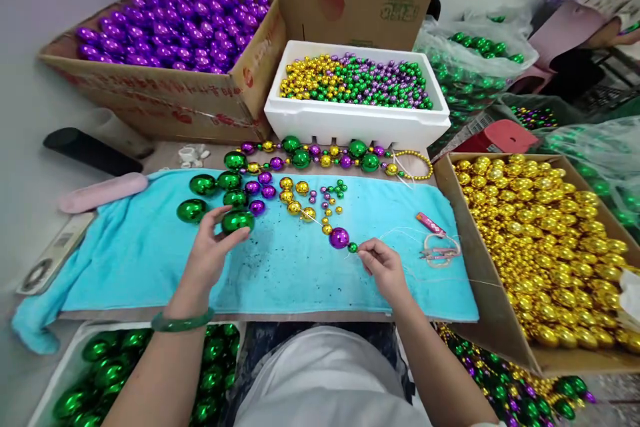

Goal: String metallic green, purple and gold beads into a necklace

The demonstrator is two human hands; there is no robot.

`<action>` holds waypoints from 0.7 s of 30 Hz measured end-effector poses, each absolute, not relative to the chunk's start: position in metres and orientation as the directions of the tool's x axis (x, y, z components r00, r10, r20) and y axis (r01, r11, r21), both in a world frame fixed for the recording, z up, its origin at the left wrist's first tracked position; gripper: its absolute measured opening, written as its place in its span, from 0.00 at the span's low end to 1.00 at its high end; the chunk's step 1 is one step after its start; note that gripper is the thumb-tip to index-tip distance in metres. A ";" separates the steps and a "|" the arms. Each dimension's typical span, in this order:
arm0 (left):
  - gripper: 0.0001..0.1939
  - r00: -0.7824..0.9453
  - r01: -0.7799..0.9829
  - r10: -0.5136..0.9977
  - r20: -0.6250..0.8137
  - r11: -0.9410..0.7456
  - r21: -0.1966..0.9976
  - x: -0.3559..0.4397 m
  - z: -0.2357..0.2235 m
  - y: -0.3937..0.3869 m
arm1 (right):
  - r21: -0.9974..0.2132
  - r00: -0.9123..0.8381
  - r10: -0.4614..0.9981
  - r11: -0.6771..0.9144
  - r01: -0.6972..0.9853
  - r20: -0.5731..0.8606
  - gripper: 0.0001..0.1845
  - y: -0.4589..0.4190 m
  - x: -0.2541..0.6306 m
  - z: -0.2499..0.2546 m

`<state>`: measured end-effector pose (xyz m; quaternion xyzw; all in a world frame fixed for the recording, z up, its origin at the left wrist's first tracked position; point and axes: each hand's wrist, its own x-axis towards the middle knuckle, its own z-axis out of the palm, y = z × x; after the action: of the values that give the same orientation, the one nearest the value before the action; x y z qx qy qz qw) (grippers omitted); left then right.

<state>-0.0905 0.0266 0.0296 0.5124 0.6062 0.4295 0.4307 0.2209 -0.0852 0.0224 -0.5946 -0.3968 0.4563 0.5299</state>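
Observation:
My left hand (210, 250) pinches a large green bead (237, 220) on the turquoise towel (280, 273). More large green beads (203, 185) lie just beyond it. My right hand (383, 267) is closed on a thin thread next to a small green bead (353, 247) and a purple bead (339, 237) strung on it. Gold beads (295, 197) and small mixed beads (333, 197) trail back along the thread. A finished strand of green, purple and gold beads (325, 157) lies along the towel's far edge.
A cardboard box of purple beads (175, 27) is far left, a white foam box of small mixed beads (355, 80) centre back, a box of gold beads (550, 247) right, a tray of green beads (100, 367) near left. Scissors (440, 250) lie on the towel's right.

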 end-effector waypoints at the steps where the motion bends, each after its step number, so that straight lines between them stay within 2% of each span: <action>1: 0.31 -0.037 0.078 0.989 -0.145 0.147 0.986 -0.079 0.036 0.026 | -0.993 0.266 0.957 -0.120 -0.006 -0.117 0.12 -0.087 0.222 0.025; 4: 0.27 0.138 -0.214 0.965 -0.223 0.249 0.945 -0.049 0.051 0.025 | -0.994 0.260 0.960 -0.111 0.006 -0.106 0.12 -0.091 0.224 0.032; 7: 0.26 0.240 -0.345 0.946 -0.218 0.293 0.892 -0.032 0.054 0.025 | -0.994 0.264 0.960 -0.104 0.018 -0.096 0.10 -0.094 0.227 0.037; 13: 0.24 0.277 -0.416 0.940 -0.199 0.304 0.857 -0.025 0.052 0.023 | -0.996 0.287 0.955 -0.089 0.021 -0.079 0.09 -0.099 0.229 0.037; 21: 0.25 0.292 -0.400 0.941 -0.174 0.285 0.871 -0.028 0.053 0.019 | -0.994 0.272 0.961 -0.076 0.074 -0.053 0.08 -0.100 0.229 0.034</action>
<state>-0.0284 0.0190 0.0535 0.3701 0.3654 0.4697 0.7134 0.2290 -0.0999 0.0336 -0.6000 -0.4314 0.4218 0.5254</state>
